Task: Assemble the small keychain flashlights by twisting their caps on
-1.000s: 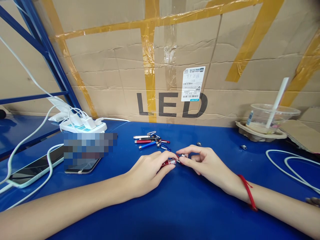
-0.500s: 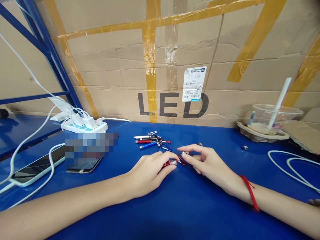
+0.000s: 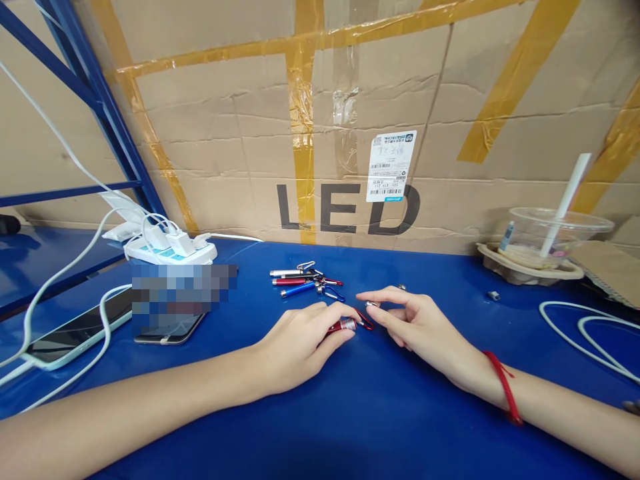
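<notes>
My left hand (image 3: 300,343) lies on the blue table (image 3: 350,427) with its fingers closed round a small red keychain flashlight (image 3: 345,325), whose red clip (image 3: 365,321) sticks out to the right. My right hand (image 3: 415,323) rests just right of it, thumb and finger pinched on a small silver cap (image 3: 371,304). Behind the hands lie three more keychain flashlights (image 3: 305,280), silver, red and blue, with clips.
Two phones (image 3: 80,327) and a white power strip (image 3: 170,250) with chargers and cables sit at the left. A plastic cup with a straw (image 3: 555,233) stands at the right, near white cable loops (image 3: 590,333) and small silver parts (image 3: 494,295). A cardboard wall marked LED (image 3: 350,133) closes the back.
My right hand has drawn a little away from the red flashlight with the silver cap, opening a small gap. The left hand stays put.
</notes>
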### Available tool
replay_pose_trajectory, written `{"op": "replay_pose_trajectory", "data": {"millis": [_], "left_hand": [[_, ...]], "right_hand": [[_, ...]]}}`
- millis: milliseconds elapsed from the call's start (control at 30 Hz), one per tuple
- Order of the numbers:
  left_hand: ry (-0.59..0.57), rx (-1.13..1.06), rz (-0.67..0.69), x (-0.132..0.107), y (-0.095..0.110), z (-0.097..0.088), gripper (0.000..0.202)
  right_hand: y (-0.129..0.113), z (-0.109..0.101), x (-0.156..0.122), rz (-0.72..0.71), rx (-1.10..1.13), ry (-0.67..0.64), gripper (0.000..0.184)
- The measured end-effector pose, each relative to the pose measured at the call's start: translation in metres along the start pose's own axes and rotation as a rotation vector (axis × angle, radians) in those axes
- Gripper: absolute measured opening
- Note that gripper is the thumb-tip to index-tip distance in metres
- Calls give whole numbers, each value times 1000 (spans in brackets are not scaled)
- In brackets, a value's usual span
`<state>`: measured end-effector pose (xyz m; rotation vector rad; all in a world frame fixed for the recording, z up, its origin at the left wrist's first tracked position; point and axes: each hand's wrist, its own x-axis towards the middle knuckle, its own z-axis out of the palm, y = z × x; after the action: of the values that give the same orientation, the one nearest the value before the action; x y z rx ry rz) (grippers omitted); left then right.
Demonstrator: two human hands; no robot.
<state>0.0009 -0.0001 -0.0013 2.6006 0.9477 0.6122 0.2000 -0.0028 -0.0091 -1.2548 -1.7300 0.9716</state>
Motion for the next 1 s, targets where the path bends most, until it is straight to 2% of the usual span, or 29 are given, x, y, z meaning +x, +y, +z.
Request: {"op": "replay_pose_trajectory", "data": {"millis": [233, 500, 800, 1000], "left_hand": [[-23, 31, 2, 0, 0, 0, 23], [-11, 86, 8, 1, -2, 2, 23], [-42, 1, -97, 2, 4, 0, 15], [-63, -65, -86, 1, 0, 0, 11]], "right_hand": [[-2, 0, 0, -59, 110, 36, 36], [0, -1, -1, -21, 117, -110, 33], [-2, -1, 0, 1, 72, -99, 30], [-1, -1, 0, -10, 69, -126, 31]]}}
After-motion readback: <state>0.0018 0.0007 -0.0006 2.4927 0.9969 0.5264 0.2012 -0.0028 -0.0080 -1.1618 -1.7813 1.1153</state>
